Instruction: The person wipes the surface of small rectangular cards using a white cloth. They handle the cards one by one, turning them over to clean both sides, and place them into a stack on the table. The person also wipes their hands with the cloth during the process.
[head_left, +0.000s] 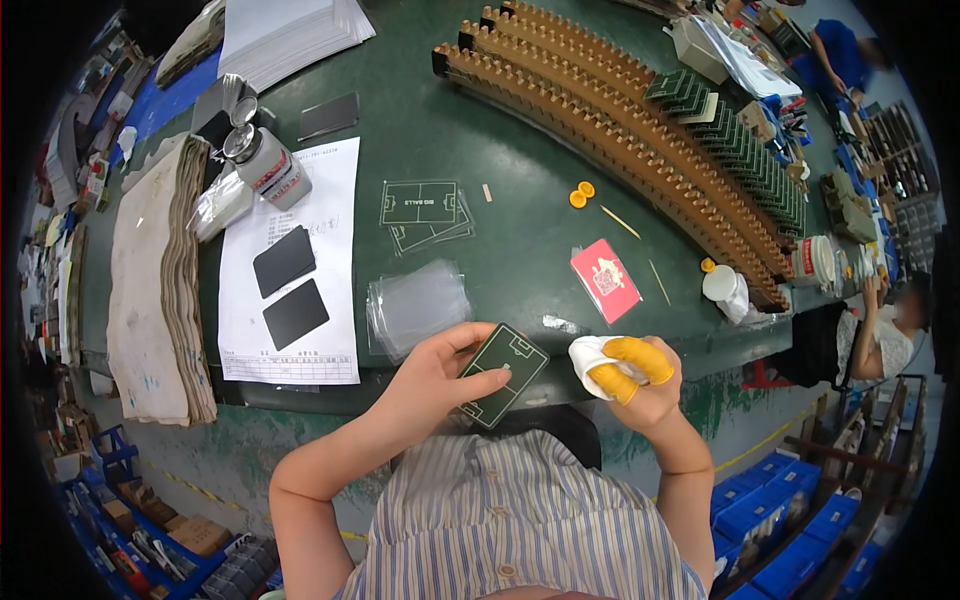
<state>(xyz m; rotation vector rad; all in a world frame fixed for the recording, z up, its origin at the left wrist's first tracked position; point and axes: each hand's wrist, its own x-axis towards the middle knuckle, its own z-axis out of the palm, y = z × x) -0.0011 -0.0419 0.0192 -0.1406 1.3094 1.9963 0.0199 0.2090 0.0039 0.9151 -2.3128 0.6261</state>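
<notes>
My left hand (425, 378) pinches a dark green card (522, 362) printed with white sports-pitch lines. Its thumb lies across the card's face, and the card tilts above the table's front edge. Just to the right, my right hand (655, 402) wears yellow finger cots (640, 356) and is closed on a bunched white cloth (586, 362). Cloth and card are apart. Beyond my left hand lies a stack of clear plastic sleeves (420, 302). Farther off are several green pitch cards (418, 203), partly overlapping. A red card (605, 280) lies beyond the cloth.
Long wooden pegged racks (600, 110) cross the far right, some holding green cards (745, 140). At left are a metal-topped bottle (270, 170), black cards (296, 314) on a paper sheet (335, 210) and a worn paper stack (155, 280). A white container (722, 285) stands right. People work farther right.
</notes>
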